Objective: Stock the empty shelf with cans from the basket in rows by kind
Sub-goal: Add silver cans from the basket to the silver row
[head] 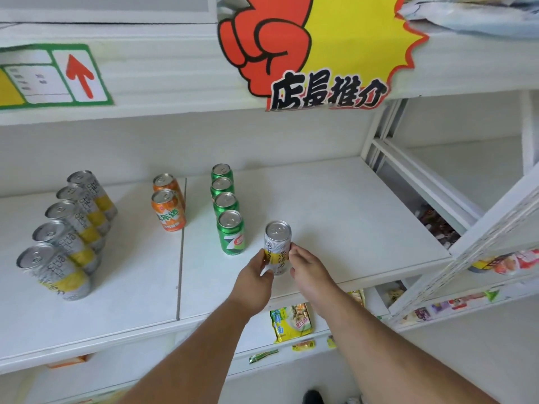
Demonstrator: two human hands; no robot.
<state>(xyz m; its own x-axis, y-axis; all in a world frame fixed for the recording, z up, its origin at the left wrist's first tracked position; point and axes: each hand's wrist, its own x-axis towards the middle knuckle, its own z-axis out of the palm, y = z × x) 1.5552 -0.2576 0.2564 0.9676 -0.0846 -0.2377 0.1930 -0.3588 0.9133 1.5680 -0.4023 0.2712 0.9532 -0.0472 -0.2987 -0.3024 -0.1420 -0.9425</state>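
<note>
Reaching in from the near edge, both forearms meet at one silver-and-yellow can (277, 246) standing upright on the white shelf (335, 211). The left hand (254, 282) has its fingers (264, 258) curled round the can's lower left side; the right hand (309, 269) pinches the lower right side with fingertips and thumb. Two hands on one slim can suggests it is being squared up or turned label-forward rather than carried.

The can sits just right of the nearest green can (231, 231), which heads a row of four green cans (224, 199) running toward the far wall. Further left, two orange cans (168, 204) form a shorter row. At the far left, five silver-and-yellow cans (70, 228) make the longest row, and they look like the same kind as the held one. If so, by kind it would belong with them, well apart from where it now stands, unless a second row is being started here. The basket is not in view.

Below the near edge, snack packets (290, 322) lie on a lower shelf. Above, a yellow-and-red promotional sign (320, 48) hangs from the upper shelf.
</note>
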